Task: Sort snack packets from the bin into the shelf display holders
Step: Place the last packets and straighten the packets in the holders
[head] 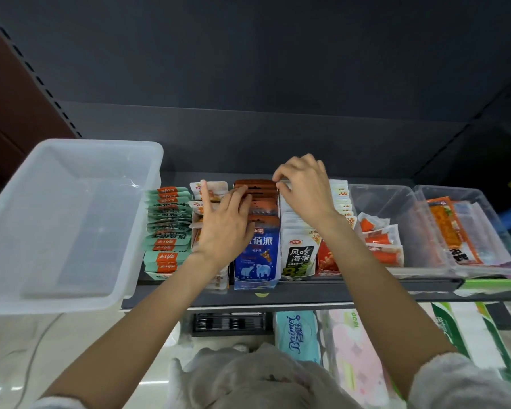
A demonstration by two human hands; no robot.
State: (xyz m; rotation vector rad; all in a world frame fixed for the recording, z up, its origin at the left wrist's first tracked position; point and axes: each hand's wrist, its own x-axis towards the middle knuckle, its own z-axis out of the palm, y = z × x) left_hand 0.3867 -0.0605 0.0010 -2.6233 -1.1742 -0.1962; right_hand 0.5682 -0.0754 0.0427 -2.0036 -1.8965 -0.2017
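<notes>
Snack packets (255,219) stood in five filled rows; one bin (68,219) sat left. Left hand (223,228) lay flat, fingers straight; right hand (304,190) pinched a packet.

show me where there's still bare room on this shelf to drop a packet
Free: the back of the clear holder behind the crab stick packets, and the white bin at left, which looks empty. Crowded: the green, blue and seaweed rows under both hands.
</notes>
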